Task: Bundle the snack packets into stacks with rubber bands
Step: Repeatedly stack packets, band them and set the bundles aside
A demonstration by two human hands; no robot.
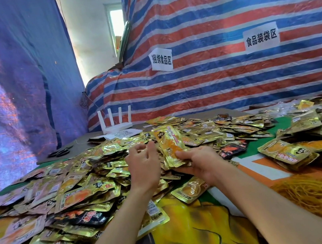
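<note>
Gripping packet stack [171,145] from below: right hand [201,163]; left hand [144,166] loosely curled, empty, just beside stack.

Two hands [143,164], two paper signs [161,60], one router [117,126] — four antennas [110,116], packets [79,195] past counting

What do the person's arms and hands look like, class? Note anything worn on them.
The left forearm and right forearm are bare to the frame edge; no sleeves show. The left hand and right hand wear no gloves, and no watch, ring or bracelet is visible.
</note>
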